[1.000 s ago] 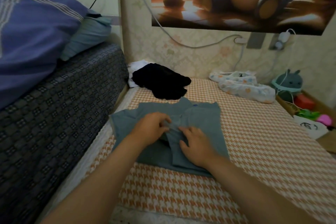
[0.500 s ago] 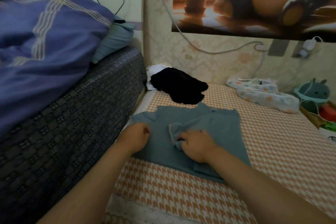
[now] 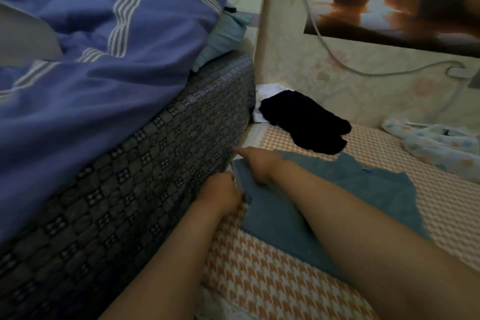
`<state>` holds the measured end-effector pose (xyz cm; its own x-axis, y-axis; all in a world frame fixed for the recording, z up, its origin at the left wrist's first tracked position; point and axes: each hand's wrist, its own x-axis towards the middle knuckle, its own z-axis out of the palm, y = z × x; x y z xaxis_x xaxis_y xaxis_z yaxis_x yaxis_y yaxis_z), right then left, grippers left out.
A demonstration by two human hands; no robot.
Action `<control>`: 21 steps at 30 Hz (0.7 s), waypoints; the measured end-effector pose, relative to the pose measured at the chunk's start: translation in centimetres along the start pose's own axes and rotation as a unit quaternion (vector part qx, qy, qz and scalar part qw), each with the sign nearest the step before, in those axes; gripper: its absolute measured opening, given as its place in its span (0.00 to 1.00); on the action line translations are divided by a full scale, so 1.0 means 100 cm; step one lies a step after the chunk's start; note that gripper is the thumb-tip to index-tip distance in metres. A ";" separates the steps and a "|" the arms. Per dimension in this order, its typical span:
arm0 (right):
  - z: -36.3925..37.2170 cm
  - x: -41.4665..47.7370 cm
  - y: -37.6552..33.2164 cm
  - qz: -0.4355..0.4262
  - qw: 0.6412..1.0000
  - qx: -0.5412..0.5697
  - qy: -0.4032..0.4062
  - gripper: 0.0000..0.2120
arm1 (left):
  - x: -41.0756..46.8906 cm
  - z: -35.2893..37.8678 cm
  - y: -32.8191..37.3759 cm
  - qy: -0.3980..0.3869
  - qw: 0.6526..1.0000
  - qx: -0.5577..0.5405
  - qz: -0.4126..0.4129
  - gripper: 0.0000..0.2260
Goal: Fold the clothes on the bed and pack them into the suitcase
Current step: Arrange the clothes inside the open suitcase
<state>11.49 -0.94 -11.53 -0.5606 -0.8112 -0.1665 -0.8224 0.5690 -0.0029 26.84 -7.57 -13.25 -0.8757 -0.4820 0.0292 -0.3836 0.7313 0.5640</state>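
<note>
A grey-blue shirt [image 3: 337,189] lies partly folded on the orange houndstooth sheet [image 3: 259,275]. My left hand [image 3: 220,192] grips its left edge near the lower corner, close against the dark patterned mattress side. My right hand [image 3: 257,163] has crossed over and holds the same left edge at the upper corner, its fingers hidden under the cloth. A black garment [image 3: 306,122] lies crumpled behind the shirt, on top of a white one [image 3: 267,91]. No suitcase is in view.
A raised mattress [image 3: 155,163] with a purple striped duvet [image 3: 98,47] and a teal pillow [image 3: 223,39] walls off the left. A floral white cloth [image 3: 436,145] lies at the right edge. A cable [image 3: 350,67] hangs along the wall under a poster.
Both hands have moved from the shirt's middle fold to its left edge. The right hand let go of the sleeve and crossed leftward. The camera has swung left and closer.
</note>
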 end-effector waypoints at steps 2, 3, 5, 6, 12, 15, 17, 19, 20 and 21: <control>0.003 0.014 -0.001 0.006 0.999 -0.006 -0.043 0.40 | 0.005 0.003 0.002 0.003 1.000 -0.003 0.010 0.13; 0.002 0.018 0.000 0.010 0.999 -0.002 -0.047 0.39 | 0.008 0.005 0.001 0.003 1.000 -0.005 0.003 0.15; -0.005 0.018 0.005 0.007 0.999 0.009 -0.031 0.29 | 0.016 0.009 0.000 0.001 1.000 0.004 -0.014 0.23; -0.008 0.017 0.011 -0.006 1.000 0.024 0.003 0.22 | 0.017 0.011 0.001 -0.006 1.000 0.013 -0.020 0.28; -0.031 -0.029 0.064 -0.031 0.958 0.224 0.174 0.18 | 0.022 0.017 0.028 -0.027 0.989 -0.140 0.045 0.11; -0.021 -0.056 0.090 -0.022 0.984 0.132 0.119 0.13 | 0.017 0.018 0.038 -0.026 0.986 -0.110 0.120 0.07; -0.012 -0.070 0.098 0.009 0.998 0.060 0.012 0.16 | 0.011 0.017 0.041 -0.049 0.985 -0.055 0.158 0.06; -0.006 -0.077 0.096 0.042 0.995 0.071 -0.064 0.17 | 0.009 0.015 0.038 -0.075 0.985 -0.017 0.157 0.06; -0.005 -0.078 0.093 0.056 0.993 0.082 -0.061 0.14 | 0.008 0.014 0.035 -0.085 0.985 -0.006 0.153 0.06; -0.006 -0.078 0.089 0.062 0.994 0.076 -0.040 0.10 | 0.008 0.012 0.033 -0.093 0.984 -0.007 0.149 0.06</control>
<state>8.44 10.38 -9.62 -0.6428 -0.7229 -0.2534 -0.7194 0.6833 -0.1245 24.51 -4.90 -12.36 -0.9877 -0.1498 0.0445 -0.0988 0.8192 0.5649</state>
